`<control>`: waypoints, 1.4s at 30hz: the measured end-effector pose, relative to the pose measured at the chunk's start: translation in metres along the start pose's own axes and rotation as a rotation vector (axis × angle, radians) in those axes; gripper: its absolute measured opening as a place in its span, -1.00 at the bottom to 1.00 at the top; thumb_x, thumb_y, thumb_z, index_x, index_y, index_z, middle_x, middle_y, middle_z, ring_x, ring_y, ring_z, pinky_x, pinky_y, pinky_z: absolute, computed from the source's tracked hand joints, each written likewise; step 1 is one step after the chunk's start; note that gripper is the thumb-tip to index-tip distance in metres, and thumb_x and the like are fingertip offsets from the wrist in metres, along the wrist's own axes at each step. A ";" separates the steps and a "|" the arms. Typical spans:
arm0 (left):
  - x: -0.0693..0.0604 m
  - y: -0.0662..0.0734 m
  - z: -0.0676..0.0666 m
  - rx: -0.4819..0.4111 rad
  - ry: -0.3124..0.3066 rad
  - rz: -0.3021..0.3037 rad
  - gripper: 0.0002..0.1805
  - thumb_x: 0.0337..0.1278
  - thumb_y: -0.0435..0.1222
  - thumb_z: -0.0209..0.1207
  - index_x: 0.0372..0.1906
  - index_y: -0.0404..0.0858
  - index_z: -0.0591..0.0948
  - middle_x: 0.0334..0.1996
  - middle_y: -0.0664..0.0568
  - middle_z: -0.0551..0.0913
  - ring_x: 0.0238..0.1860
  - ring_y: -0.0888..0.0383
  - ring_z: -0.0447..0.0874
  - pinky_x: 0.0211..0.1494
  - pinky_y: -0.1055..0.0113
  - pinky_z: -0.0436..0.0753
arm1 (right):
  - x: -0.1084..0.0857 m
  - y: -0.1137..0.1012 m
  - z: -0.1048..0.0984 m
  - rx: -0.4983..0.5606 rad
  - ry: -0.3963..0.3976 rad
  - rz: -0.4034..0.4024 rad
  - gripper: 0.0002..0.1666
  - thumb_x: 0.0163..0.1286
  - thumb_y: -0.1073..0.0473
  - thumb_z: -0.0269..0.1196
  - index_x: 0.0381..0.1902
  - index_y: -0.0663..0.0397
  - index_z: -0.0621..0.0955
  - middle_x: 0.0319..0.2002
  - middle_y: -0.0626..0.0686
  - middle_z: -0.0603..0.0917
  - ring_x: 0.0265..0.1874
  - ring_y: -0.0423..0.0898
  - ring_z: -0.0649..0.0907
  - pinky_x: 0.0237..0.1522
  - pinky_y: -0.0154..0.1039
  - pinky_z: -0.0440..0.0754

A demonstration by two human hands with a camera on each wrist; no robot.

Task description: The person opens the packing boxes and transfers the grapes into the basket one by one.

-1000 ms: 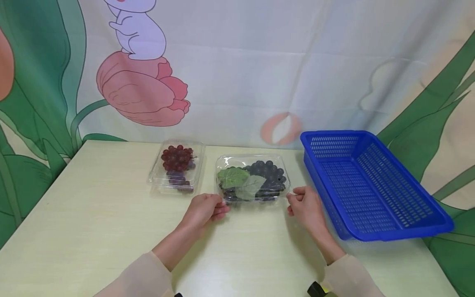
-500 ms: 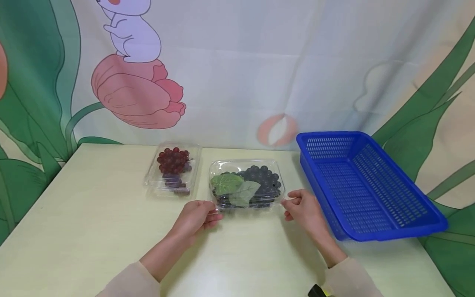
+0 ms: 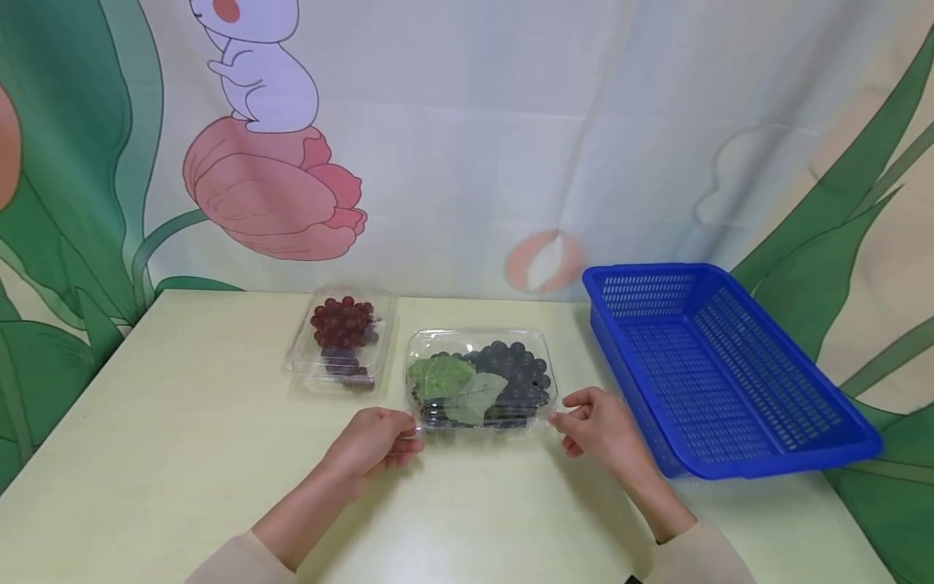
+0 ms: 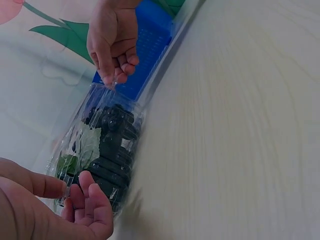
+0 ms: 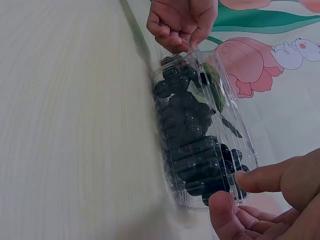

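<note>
A clear plastic clamshell box (image 3: 481, 341) of dark grapes (image 3: 520, 369), with two green leaves (image 3: 441, 377) among them, is in the middle of the table. My left hand (image 3: 375, 442) pinches its near left corner between thumb and fingers. At the near right corner, my right hand (image 3: 601, 430) pinches the rim in the same way. Both wrist views show the thumbs and fingertips at the box's edge, and the lid looks closed. Left of it lies a second clear box (image 3: 383, 316) holding red grapes (image 3: 343, 322) and purple ones below them.
A blue perforated plastic basket (image 3: 642, 389) stands on the right of the pale wooden table (image 3: 182, 422), close beside my right hand. Behind the table hangs a printed cloth (image 3: 452, 162) with a cartoon rabbit and plants.
The box of dark grapes has come toward me and slightly left, with both hands keeping hold of its near corners. The red-grape box and the basket stay in place; the head view shifts slightly.
</note>
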State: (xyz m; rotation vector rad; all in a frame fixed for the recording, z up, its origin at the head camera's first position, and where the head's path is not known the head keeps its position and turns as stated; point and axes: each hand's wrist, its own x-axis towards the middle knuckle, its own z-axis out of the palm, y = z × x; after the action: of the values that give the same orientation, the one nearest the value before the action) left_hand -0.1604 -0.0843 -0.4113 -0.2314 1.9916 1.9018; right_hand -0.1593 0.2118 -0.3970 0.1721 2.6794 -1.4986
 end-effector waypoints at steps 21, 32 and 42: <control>-0.013 -0.005 -0.016 0.067 -0.051 -0.018 -0.79 0.40 -0.40 0.08 -0.03 -0.50 0.49 -0.21 -0.17 0.62 -0.31 0.14 0.66 -0.19 0.34 0.68 | -0.011 0.001 -0.002 0.028 -0.103 0.044 -0.62 0.29 0.30 0.46 -0.11 0.41 0.52 -0.46 0.20 0.70 -0.63 -0.07 0.64 -0.52 -0.16 0.73; -0.021 -0.010 -0.028 0.082 -0.118 -0.018 -0.80 0.40 -0.40 0.11 -0.04 -0.49 0.47 -0.27 -0.10 0.63 -0.35 0.17 0.61 -0.25 0.40 0.67 | -0.018 0.000 -0.002 0.021 -0.155 0.068 -0.64 0.24 0.31 0.49 -0.16 0.34 0.53 -0.48 0.13 0.72 -0.66 -0.04 0.64 -0.57 -0.14 0.71; -0.029 -0.013 -0.033 0.101 -0.144 -0.025 -0.89 0.39 -0.41 0.14 -0.14 -0.41 0.49 -0.30 -0.10 0.63 -0.37 0.16 0.59 -0.26 0.39 0.67 | -0.023 0.000 0.000 0.037 -0.178 0.056 -0.62 0.23 0.33 0.49 -0.16 0.36 0.52 -0.49 0.10 0.71 -0.65 -0.04 0.63 -0.58 -0.15 0.70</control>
State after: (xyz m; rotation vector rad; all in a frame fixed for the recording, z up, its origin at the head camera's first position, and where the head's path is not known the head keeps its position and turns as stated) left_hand -0.1342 -0.1220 -0.4123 -0.0883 1.9723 1.7446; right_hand -0.1368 0.2107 -0.3947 0.1088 2.4892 -1.4726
